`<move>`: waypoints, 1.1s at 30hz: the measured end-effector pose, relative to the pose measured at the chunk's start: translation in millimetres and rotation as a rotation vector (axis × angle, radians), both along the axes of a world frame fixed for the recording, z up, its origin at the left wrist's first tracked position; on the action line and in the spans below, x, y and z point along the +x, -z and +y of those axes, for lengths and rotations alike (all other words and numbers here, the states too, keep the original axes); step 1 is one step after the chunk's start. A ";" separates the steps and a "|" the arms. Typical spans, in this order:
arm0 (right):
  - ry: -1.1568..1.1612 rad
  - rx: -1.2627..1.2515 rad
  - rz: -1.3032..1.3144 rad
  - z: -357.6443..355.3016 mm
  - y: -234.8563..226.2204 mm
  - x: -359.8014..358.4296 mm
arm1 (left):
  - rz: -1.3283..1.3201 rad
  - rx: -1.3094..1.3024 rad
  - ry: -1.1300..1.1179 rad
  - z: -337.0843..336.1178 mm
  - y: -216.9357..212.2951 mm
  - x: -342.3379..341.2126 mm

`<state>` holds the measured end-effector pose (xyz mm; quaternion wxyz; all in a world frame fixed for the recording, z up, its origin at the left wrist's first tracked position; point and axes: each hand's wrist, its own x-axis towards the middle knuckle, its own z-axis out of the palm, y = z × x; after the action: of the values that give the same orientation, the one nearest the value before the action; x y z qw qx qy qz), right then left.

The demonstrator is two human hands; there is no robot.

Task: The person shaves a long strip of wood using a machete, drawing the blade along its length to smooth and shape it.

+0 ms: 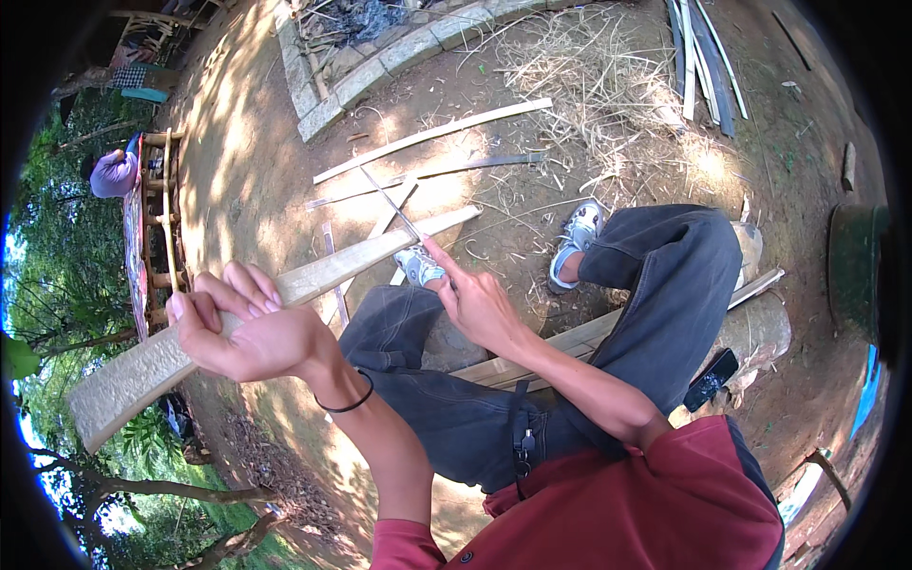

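Note:
A long pale bamboo slat (347, 265) slants across in front of me, its wide end at the lower left and its narrow end over the ground ahead. My left hand (249, 328), palm turned up and fingers curled, is closed on the slat nearer the wide end. In my right hand (483, 309) is a knife (391, 203), the index finger stretched along it. Its thin blade points away to the upper left and crosses the slat near the narrow end. Most of the knife's handle is hidden by my fingers. Whether the edge bites into the slat I cannot tell.
Loose strips (432, 140) lie on the dirt ahead, beside a heap of shavings (608, 85). Beyond is a stone-edged fire pit (366, 84). More strips (701, 57) lie far right. A phone (711, 380) rests on a log (760, 332) by my leg. Another person (116, 173) is far left.

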<state>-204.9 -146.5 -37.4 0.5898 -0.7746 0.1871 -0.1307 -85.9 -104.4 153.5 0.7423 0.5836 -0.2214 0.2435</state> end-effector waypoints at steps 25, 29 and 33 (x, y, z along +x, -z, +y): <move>0.068 -0.102 -0.126 17.2 -17.8 -8.7 | 0.031 0.101 -0.170 -9.8 1.6 -1.9; 0.000 -0.030 0.068 2.3 18.2 -0.2 | 0.034 0.070 -0.151 -7.7 -0.5 1.9; 0.046 -0.026 -0.102 12.1 -1.5 -1.8 | 0.038 0.080 -0.171 -0.4 2.8 3.7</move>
<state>-206.7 -134.4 -35.9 0.5851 -0.7701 0.1728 -0.1862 -82.2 -104.8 150.6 0.6991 0.6340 -0.1660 0.2861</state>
